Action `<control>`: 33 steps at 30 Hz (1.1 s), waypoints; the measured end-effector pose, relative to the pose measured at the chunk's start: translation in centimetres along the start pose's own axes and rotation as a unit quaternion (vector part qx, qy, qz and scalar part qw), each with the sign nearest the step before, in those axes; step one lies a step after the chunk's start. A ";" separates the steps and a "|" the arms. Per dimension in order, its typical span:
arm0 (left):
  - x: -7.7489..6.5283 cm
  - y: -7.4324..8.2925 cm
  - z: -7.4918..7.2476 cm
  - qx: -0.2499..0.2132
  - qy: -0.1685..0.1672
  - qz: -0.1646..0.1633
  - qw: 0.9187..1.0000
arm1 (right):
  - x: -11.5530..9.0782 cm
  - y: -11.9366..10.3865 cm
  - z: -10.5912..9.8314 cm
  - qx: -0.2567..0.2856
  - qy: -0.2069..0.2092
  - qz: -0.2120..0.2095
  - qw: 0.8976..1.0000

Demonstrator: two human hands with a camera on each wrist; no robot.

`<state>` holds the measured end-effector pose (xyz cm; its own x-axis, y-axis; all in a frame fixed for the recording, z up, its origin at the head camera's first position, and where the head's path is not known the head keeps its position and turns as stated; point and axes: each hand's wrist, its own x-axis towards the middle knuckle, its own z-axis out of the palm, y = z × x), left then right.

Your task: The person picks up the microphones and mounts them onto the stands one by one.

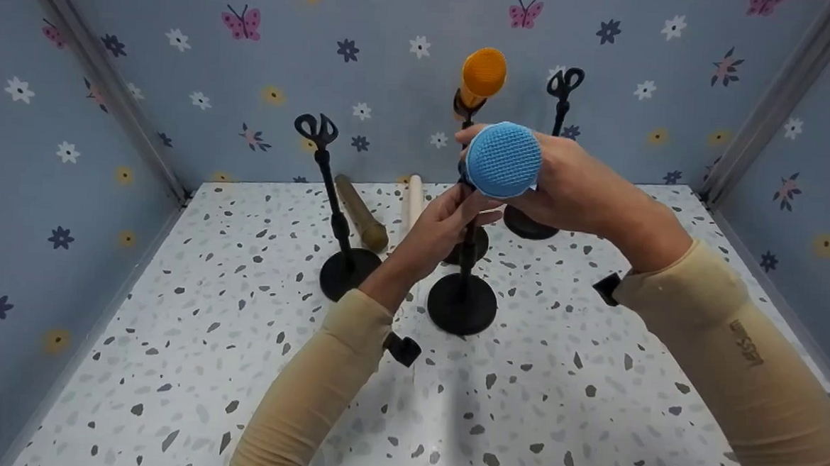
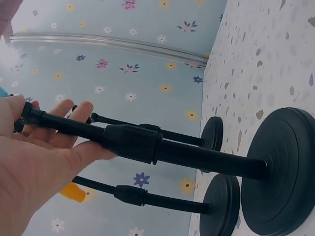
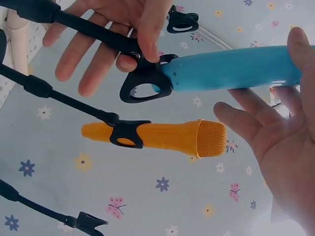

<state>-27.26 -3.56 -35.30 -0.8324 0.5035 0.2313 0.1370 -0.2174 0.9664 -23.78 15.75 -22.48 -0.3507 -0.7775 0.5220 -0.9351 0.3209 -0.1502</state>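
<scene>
Blue microphone (image 1: pixel 504 159) at the lip of a black clip (image 3: pixel 147 73)

My right hand (image 1: pixel 577 181) holds the smooth, glossy handle, thumb on one side and fingers on the other; the rounded mesh head faces the head camera. The handle's tail meets the clip, though I cannot tell how deeply it sits. My left hand (image 1: pixel 433 230) pinches the slim neck of the front stand (image 1: pixel 461 306) just below that clip, its outer fingers spread.

Taking the front stand's round base as the clock's centre, speckled white tabletop (image 1: pixel 576 412) spreads broadly from 4 to 8 o'clock. Room is tighter ahead: the rear stand (image 1: pixel 476 247) is close at 12, carrying an orange microphone (image 1: pixel 484 73) with a grainy mesh head; the right stand (image 1: pixel 529 225) is at 1, the left stand (image 1: pixel 350 275) between 9 and 10. A brown microphone (image 1: pixel 361 216) lies at 10 and a pale cylinder (image 1: pixel 415 201) at 11, near the back edge, where a flower-printed wall (image 1: pixel 419 13) rises.
</scene>
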 end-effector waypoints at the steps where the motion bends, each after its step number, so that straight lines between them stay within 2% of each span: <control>1: 0.0 0.0 0.1 0.000 0.005 0.001 1.000 | 0.0 0.0 0.0 -0.003 -0.006 -0.003 1.000; 6: -0.1 -0.1 0.4 0.027 0.038 0.010 0.999 | 0.1 0.2 0.1 -0.010 -0.019 -0.035 0.999; 10: 0.0 -0.1 0.5 0.034 0.057 0.010 0.998 | 0.1 0.3 0.6 0.009 -0.003 -0.041 0.999; 18: -0.2 0.0 0.4 0.005 0.063 -0.009 0.998 | -0.1 1.3 2.7 0.045 0.062 -0.024 0.997; 23: 0.0 0.0 0.4 -0.001 0.059 -0.003 0.998 | -0.6 2.1 3.6 0.082 0.094 -0.026 0.992; 27: 0.0 0.0 0.5 0.000 0.061 0.004 0.998 | -1.2 2.7 4.0 0.111 0.098 -0.018 0.989; 33: -0.1 -0.3 0.3 0.038 0.026 0.029 0.999 | -1.7 2.0 3.2 0.108 0.089 -0.035 0.990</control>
<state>-27.07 -3.33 -35.60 -0.8489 0.4471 0.2819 0.2237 -0.1794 0.9580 -25.17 15.96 -26.39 -0.2876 -0.6800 0.6745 -0.9527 0.1311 -0.2741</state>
